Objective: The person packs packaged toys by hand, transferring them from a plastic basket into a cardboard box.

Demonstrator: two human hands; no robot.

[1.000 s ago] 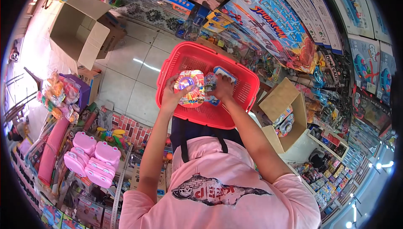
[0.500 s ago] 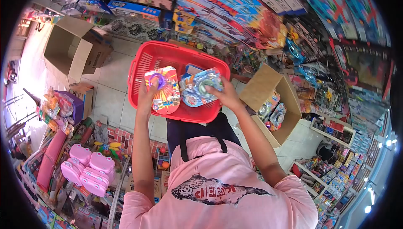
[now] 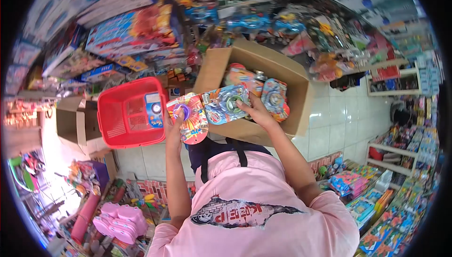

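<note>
My left hand (image 3: 174,127) grips a red and yellow carded yo-yo pack (image 3: 193,127), its thumb on the purple yo-yo. Pinched in my right hand (image 3: 258,110) is a blue carded yo-yo pack (image 3: 219,106) with a greenish yo-yo under the thumb. The two packs are side by side, edges nearly meeting, over the near left edge of an open cardboard box (image 3: 299,101). More carded packs (image 3: 274,94) lie inside that box. To the left, a red plastic basket (image 3: 110,137) contains a blue yo-yo pack (image 3: 154,110).
Another open cardboard box (image 3: 68,120) stands at the far left. Pink cases (image 3: 123,221) sit at the lower left. Boxed toys (image 3: 127,33) line the shelf ahead, and white racks (image 3: 393,153) stand at the right over pale floor tiles (image 3: 329,116).
My view has turned right. Both hands have carried the packs from over the red basket to the cardboard box with the carded packs. Both grips are unchanged.
</note>
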